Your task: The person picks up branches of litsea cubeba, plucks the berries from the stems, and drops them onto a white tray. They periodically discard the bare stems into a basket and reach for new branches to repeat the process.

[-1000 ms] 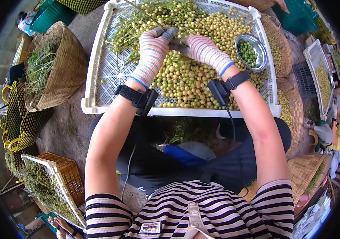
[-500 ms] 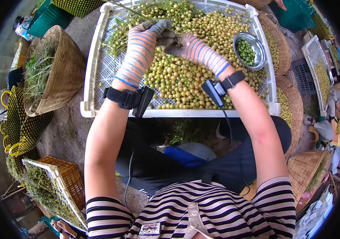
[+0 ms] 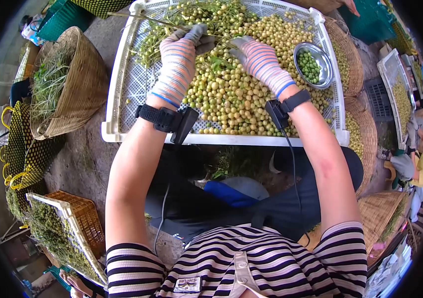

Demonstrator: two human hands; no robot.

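My left hand (image 3: pixel 184 44), in a striped glove with grey fingers, is closed around a thin plant stem (image 3: pixel 157 21) that sticks out to the upper left. Its tip end by the fingers is hard to make out. My right hand (image 3: pixel 258 57), gloved alike, has its fingers pinched together a little to the right; what lies between them is too small to name. Beneath both hands, a heap of small round yellow-green fruits (image 3: pixel 236 102) fills a white perforated plastic tray (image 3: pixel 122 94). Stems with fruit lie at the tray's far side.
A metal bowl (image 3: pixel 324 55) of green fruits stands in the tray at right. A wicker basket (image 3: pixel 85 84) of stripped stems is at left. More fruit baskets (image 3: pixel 365 129) line the right side. An orange crate (image 3: pixel 83 213) sits lower left. Other people work around the edges.
My hands have moved apart, the right one going right and slightly up from beside the left. The left hand stays on the stem. A leafy sprig now shows on the heap between them.
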